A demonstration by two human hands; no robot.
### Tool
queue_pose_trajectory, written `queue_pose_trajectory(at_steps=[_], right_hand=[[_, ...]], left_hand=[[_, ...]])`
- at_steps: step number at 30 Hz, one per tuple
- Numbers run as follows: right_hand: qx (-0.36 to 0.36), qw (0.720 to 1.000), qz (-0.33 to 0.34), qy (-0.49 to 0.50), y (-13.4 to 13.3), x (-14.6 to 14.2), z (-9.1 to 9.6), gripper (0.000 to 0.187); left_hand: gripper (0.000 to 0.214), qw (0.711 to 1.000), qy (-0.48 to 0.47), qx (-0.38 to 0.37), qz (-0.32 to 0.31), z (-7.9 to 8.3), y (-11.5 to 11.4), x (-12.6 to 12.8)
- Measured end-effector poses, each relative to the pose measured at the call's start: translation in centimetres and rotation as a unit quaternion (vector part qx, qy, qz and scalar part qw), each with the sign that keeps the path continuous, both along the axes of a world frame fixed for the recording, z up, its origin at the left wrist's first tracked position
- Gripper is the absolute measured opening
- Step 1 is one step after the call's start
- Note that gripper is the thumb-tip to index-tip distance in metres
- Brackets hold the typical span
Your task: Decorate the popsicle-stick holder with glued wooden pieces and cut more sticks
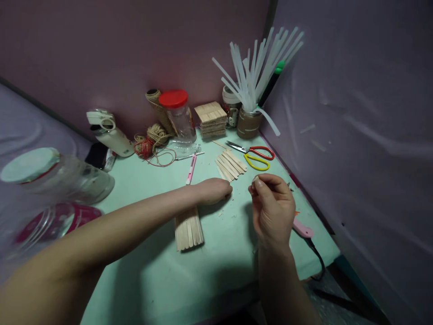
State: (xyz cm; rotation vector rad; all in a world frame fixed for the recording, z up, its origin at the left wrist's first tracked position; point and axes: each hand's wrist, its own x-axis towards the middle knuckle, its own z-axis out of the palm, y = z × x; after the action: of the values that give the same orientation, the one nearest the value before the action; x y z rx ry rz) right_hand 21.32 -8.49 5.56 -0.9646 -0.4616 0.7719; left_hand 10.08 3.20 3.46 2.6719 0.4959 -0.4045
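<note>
Nearby, scissors [248, 150] beside loose sticks [232, 165]; left forearm [145, 217] across the stick panel [188, 231]; right fingers [265, 192] pinched, left fingers [226, 189] curled, contents unclear

The pale green table [223, 253] bears a row of wooden sticks [189, 229] left of its middle, a pink cutter [191, 169] beyond, and loose sticks [232, 164] beside scissors [248, 150] (one loop red, one yellow). Far back stand a red-lidded jar [182, 123] and a brown pot [249, 124].
</note>
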Motion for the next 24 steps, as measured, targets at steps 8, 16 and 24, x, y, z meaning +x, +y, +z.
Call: queue_pose_trajectory(at_steps=[8,16,24], right_hand=[[-0.043,0.998,0.035,-0.006,0.7,-0.5,-0.7,0.013],[-0.086,0.980,0.155,-0.092,1.4,-2.6,-2.0,0.008],[-0.091,0.969,0.197,-0.121,1.6,-3.7,-2.4,0.007]], left_hand=[[0.010,0.923,-0.187,-0.202,0.269,3.2,0.6,-1.6],[0.020,0.621,-0.373,-0.466,0.508,4.9,-3.1,-5.8],[0.015,0.600,-0.406,-0.464,0.511,4.5,-5.1,-6.5]])
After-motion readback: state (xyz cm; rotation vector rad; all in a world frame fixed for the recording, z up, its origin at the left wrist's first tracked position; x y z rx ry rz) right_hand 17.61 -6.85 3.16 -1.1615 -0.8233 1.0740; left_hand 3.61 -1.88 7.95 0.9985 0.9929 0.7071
